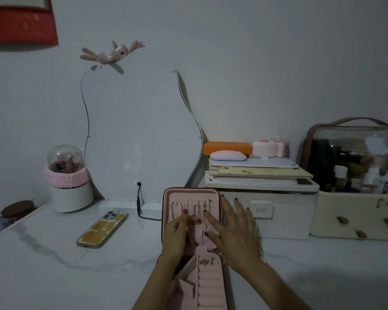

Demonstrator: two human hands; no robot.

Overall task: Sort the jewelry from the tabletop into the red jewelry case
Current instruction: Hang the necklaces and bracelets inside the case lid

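Red zip-round jewelry case with pink velvet lining, standing open on the white marbled worktop. Its upright lid carries a white pearl strand and thin gold chains hung from hooks; the base holds ring rolls. The left hand pinches the pink pocket flap in a narrow grip; the right hand lies flat, fingers spread, holding nothing. Best practice, as judged: steady the lid, feed chains into the pocket untangled.

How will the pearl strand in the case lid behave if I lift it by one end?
The pearl strand hangs in a loop in the case lid, so it is probably floppy and will dangle. Its round beads may swing, slip through fingers, or catch the thin chains beside it.
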